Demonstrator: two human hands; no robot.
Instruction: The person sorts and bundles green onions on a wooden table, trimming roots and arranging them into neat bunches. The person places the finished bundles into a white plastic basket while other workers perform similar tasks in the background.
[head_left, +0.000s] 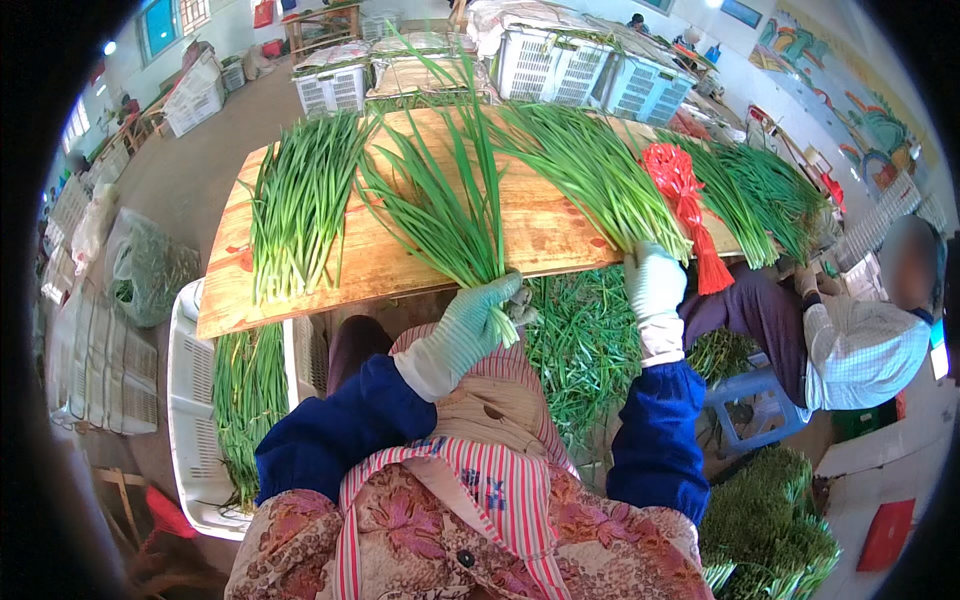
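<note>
My gloved left hand (480, 304) is closed around a small bunch of garlic chives (457, 232), near the pale stem ends. Its green leaves fan out over the wooden board (555, 225), and the cut ends stick out below my fist. At the board's near edge, my gloved right hand (655, 281) touches the stem ends of a larger chive pile (592, 172); its fingertips are hidden there. Just right of that pile lies a knotted bundle of red plastic strips (681, 187), its tail hanging over the edge. Another chive pile (304, 206) rests on the board's left part.
More chives (739, 202) lie at the board's right end, beside a seated person (862, 345). A white crate (191, 420) holding chives stands lower left. Loose green trimmings (577, 352) cover the floor under the board. Loaded crates (551, 67) stand beyond it.
</note>
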